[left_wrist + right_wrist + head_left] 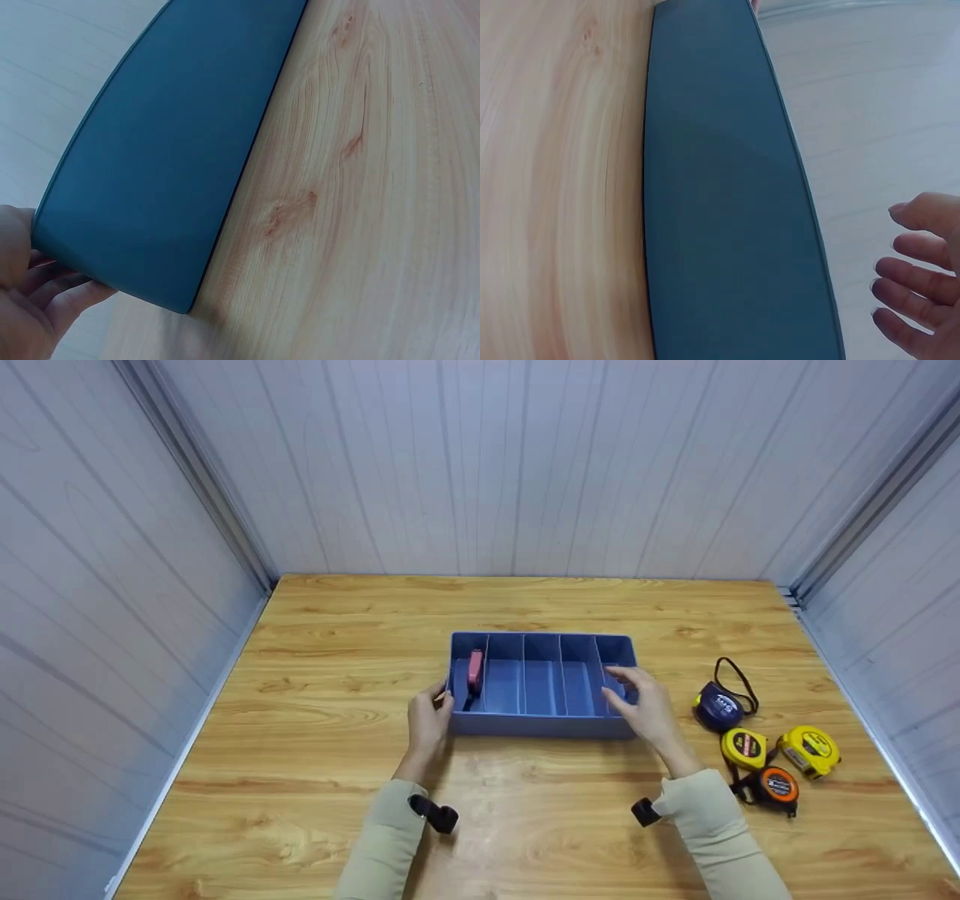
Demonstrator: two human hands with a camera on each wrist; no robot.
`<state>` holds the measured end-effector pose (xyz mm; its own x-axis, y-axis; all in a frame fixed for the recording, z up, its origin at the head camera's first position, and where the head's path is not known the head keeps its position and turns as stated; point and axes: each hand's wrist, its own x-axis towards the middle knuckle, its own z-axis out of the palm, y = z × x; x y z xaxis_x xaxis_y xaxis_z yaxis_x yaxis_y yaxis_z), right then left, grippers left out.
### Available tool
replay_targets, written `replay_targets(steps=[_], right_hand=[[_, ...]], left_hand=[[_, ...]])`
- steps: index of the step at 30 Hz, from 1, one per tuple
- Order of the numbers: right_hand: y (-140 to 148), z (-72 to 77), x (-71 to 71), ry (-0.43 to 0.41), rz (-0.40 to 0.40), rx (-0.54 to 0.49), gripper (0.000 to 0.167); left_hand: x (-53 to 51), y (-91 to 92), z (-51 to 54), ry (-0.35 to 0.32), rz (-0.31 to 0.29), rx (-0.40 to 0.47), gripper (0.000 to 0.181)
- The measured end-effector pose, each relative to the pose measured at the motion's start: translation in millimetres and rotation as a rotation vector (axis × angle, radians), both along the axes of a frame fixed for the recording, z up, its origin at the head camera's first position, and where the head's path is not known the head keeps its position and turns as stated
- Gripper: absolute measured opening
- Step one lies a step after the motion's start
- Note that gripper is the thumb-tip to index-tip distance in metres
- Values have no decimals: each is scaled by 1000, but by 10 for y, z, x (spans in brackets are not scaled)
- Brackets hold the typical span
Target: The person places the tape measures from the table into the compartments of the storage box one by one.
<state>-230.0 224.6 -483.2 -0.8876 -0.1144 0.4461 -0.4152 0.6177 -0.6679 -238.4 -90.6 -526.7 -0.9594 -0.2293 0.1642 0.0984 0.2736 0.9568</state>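
A blue divided box (544, 726) lies on the table, with several compartments in a row. In its leftmost compartment is a narrow red object (475, 669) with a dark strap-like part, possibly a tape measure on edge. My left hand (428, 724) grips the box's left end near the front corner; the left wrist view shows its fingers (75, 301) against the end wall. Above the rightmost compartment hovers my right hand (647, 709), thumb and fingers spread and holding nothing. The right wrist view shows those fingers (915, 281) apart from the box.
Right of the box lie a dark blue tape measure (718, 706) with a looped strap, a small yellow one (744, 748), a larger yellow one (811, 750) and a black-and-orange one (777, 786). Pale panels (480, 472) wall the wooden table (322, 660) at the back and sides.
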Motion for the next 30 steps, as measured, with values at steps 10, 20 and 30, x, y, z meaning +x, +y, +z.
replay_targets(steps=[10, 20, 30], right_hand=[[209, -22, 3, -41, -104, -41, 32], [445, -19, -24, 4, -168, -15, 35], [726, -65, -68, -80, -238, 34, 42]], left_hand=[[-15, 5, -6, -30, 5, 37, 34], [-17, -7, -25, -40, 2, 44, 34], [-3, -25, -31, -39, 10, 17, 36]])
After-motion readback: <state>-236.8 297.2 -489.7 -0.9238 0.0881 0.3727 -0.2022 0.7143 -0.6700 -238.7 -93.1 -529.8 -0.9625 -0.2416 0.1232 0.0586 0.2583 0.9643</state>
